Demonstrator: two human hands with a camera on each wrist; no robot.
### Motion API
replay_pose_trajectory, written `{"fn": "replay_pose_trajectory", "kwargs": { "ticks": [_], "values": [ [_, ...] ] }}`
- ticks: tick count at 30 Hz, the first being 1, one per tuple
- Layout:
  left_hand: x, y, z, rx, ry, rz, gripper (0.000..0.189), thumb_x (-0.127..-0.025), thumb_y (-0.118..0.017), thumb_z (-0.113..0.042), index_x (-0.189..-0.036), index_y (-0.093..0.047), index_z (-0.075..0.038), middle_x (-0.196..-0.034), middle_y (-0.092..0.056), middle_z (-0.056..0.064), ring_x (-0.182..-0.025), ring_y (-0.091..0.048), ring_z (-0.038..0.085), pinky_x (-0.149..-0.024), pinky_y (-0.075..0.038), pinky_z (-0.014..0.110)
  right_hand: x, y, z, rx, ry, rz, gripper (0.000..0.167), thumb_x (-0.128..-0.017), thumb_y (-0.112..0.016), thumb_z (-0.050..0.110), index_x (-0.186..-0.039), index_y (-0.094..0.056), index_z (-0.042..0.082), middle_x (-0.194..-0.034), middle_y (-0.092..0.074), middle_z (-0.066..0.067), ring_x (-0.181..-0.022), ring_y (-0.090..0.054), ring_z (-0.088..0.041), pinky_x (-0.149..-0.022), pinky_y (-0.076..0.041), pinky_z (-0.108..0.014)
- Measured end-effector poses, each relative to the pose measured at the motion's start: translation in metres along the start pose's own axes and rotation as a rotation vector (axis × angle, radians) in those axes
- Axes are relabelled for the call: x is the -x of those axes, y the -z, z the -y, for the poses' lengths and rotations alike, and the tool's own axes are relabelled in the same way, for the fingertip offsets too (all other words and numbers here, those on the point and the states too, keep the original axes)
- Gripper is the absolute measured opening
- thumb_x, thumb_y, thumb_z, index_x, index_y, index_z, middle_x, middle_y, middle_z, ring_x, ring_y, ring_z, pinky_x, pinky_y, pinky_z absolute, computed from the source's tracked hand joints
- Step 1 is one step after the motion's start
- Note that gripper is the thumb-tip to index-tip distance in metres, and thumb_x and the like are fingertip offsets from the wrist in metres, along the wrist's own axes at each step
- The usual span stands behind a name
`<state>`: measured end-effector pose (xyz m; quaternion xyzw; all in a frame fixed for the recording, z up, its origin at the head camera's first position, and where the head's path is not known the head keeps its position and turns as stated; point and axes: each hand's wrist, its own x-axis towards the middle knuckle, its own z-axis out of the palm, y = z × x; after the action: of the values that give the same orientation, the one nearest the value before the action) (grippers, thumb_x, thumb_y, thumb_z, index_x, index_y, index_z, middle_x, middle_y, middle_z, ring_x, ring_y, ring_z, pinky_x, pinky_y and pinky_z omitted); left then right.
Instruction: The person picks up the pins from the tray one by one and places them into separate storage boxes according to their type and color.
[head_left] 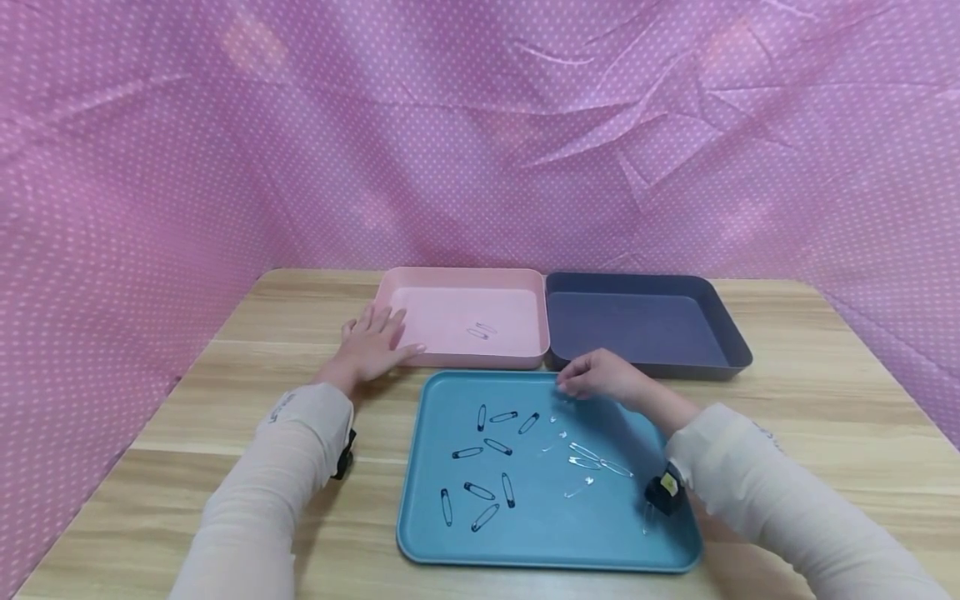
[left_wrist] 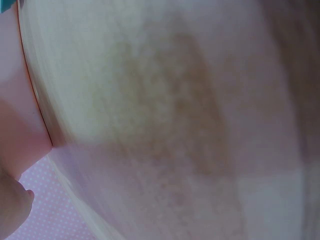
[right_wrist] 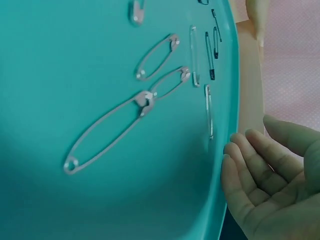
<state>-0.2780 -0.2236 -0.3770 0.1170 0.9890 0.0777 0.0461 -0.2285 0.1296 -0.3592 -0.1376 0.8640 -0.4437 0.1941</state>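
Silver metal safety pins (head_left: 598, 462) lie toward the right edge of the teal rectangular tray (head_left: 555, 550), black metal safety pins (head_left: 498, 447) toward its left. The right hand (head_left: 603, 374) — thumb apart from fingers — is at that tray's far edge; the left hand (head_left: 369, 347) spreads over the pink rectangular tray (head_left: 472, 362), near-left corner.

Curtained-off tabletop booth: pink dotted fabric (head_left: 480, 167) hung far, left and right around a wood-grain table (head_left: 217, 392). Room beyond it hidden, can't tell.
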Motion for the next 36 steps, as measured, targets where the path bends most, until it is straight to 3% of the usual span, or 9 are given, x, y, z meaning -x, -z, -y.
{"fn": "replay_pose_trajectory", "kwargs": {
  "ticks": [12, 24, 36],
  "values": [
    [0.001, 0.0, 0.0, -0.008, 0.001, 0.009, 0.08, -0.082, -0.027, -0.063, -0.14, -0.007, -0.012, -0.143, -0.001, 0.015, -0.127, 0.008, 0.034, -0.096, 0.002, 0.056, -0.003, -0.001, -0.004, 0.126, 0.046, 0.078, 0.021, -0.076, -0.063, 0.008, -0.096, -0.064, 0.002, -0.089, -0.062, -0.005, -0.078, -0.053, -0.016, -0.074, -0.044, -0.035],
    [0.0, 0.001, 0.0, 0.0, 0.002, 0.002, 0.08, -0.082, -0.028, -0.063, -0.14, -0.007, -0.012, -0.143, -0.001, 0.015, -0.127, 0.008, 0.035, -0.095, 0.003, 0.056, -0.005, -0.006, -0.007, 0.16, 0.056, 0.077, 0.014, -0.073, -0.063, 0.001, -0.086, -0.066, 0.002, -0.075, -0.062, -0.003, -0.068, -0.051, -0.015, -0.066, -0.044, -0.031],
    [0.0, 0.001, -0.001, 0.007, 0.006, 0.01, 0.079, -0.082, -0.028, -0.062, -0.14, -0.006, -0.012, -0.143, 0.0, 0.014, -0.127, 0.009, 0.034, -0.096, 0.004, 0.056, -0.004, -0.011, -0.006, 0.296, 0.06, 0.066, 0.01, -0.072, -0.063, -0.003, -0.074, -0.065, 0.007, -0.067, -0.057, 0.001, -0.064, -0.049, -0.014, -0.06, -0.042, -0.027]
  ]
}}
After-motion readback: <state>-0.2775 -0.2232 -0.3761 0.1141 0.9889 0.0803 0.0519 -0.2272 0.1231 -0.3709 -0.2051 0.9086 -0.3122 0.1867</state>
